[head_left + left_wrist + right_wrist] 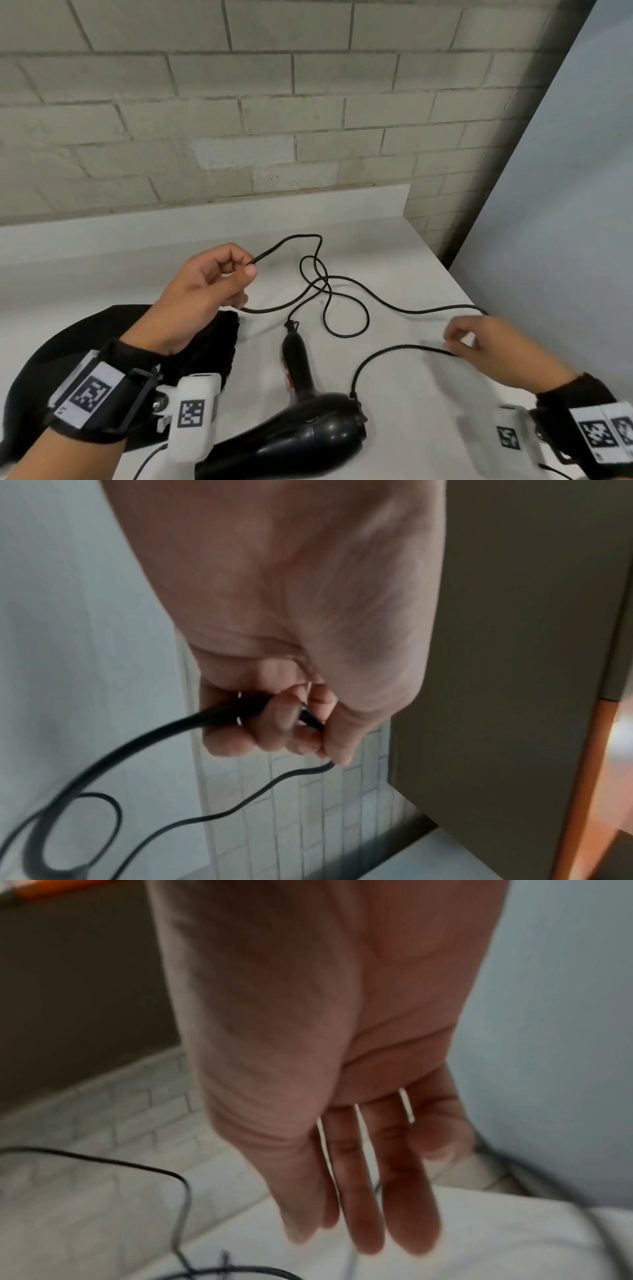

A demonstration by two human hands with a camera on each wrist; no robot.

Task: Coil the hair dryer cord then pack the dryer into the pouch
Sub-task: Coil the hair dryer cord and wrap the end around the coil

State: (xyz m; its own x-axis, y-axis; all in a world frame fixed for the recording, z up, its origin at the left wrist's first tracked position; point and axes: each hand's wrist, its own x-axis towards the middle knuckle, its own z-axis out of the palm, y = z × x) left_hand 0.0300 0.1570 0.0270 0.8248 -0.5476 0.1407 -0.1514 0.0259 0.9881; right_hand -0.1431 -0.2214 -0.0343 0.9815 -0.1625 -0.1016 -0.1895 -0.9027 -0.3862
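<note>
Hair dryer [301, 421] lies on the table [394, 404] at the near edge, centre, handle pointing away toward the brick wall [239, 102] behind the table. Pouch [68, 349] lies left of the dryer, under the left hand [205, 287]. Cord [346, 301] sprawls in loose crossing loops beyond the dryer, between the two hands. Left hand raised above the table, left of the loops; right hand [486, 346] near the table's right edge, over a cord run.

Head view looks forward-down over the white counter [394, 240] toward the brick wall [239, 102] — wrist views sit close behind each palm, facing fingerward — all share the black cord [346, 284].
</note>
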